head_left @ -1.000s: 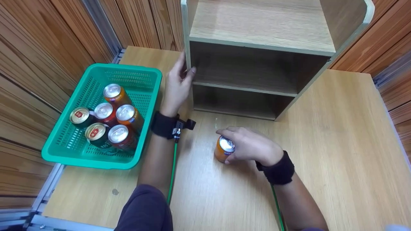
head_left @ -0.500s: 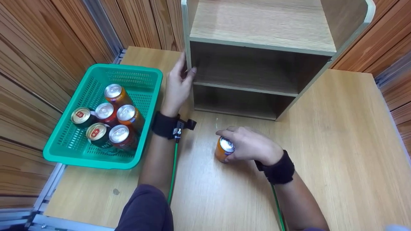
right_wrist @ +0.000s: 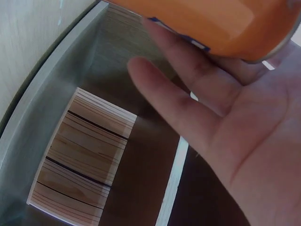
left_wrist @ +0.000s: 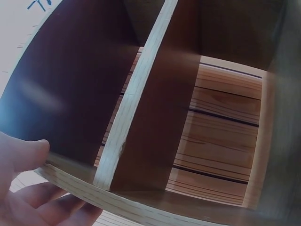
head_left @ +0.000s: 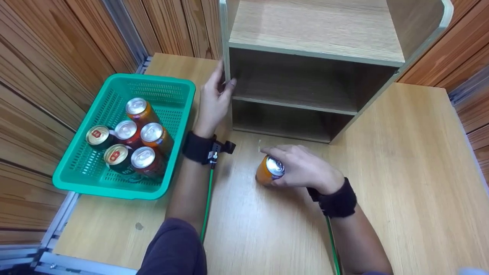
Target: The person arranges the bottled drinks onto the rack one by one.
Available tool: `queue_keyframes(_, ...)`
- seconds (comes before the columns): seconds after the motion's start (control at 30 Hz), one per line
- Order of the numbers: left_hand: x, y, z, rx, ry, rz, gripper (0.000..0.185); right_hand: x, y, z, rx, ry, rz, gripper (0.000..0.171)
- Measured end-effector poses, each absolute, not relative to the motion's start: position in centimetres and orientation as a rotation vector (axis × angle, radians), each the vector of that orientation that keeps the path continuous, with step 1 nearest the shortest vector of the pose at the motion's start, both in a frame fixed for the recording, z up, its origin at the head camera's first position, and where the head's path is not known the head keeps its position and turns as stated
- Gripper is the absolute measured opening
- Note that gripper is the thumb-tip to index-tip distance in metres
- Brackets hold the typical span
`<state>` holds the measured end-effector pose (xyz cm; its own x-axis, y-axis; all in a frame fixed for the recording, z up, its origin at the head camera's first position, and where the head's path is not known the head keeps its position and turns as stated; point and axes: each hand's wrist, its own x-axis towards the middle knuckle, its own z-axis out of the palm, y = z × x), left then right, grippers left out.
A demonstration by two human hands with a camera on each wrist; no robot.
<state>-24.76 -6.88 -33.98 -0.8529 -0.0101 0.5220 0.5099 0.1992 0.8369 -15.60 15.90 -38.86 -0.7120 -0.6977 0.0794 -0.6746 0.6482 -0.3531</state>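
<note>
An orange drink can (head_left: pixel 263 172) with a silver top leans to the right in my right hand (head_left: pixel 307 168). My fingers and thumb grip it near the top, just in front of the wooden shelf unit (head_left: pixel 317 32). In the right wrist view, the can (right_wrist: pixel 211 23) lies against some fingers, while two others stretch out below it. Around the left side panel of the unit, my left hand (head_left: pixel 214 102) holds on. The left wrist view has the thumb (left_wrist: pixel 29 154) on the panel's inner side and the fingers behind its edge (left_wrist: pixel 89 193).
A green plastic basket (head_left: pixel 61 179) stands at the left with several upright drink cans, orange, red and dark with gold tops (head_left: pixel 116 154). The shelf unit has two dark compartments under its top board. Green cables (head_left: pixel 208 198) run from both wristbands.
The can stood upright on the table; now my right hand has tilted it and shifted slightly toward the shelf unit. My left hand keeps its hold on the side panel.
</note>
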Motion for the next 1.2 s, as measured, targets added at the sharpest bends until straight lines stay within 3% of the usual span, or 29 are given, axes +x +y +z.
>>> queue_keyframes(0.47, -25.9, -5.0, -35.3, -0.518, -2.087, -1.705, 0.053, -15.2, 19.5, -36.3, -1.096, 3.03, -0.799, 0.081)
queue_keyframes(0.9, -27.1, -6.1, -35.8, -0.472, -2.043, -1.71, 0.054, -17.9, 21.2, -28.4, -1.315, 2.944, -0.815, 0.079)
queue_keyframes(1.2, -29.9, -6.1, -38.6, -0.451, -2.036, -1.682, 0.055, -18.1, 21.0, -23.1, -1.363, 2.968, -0.613, 0.078)
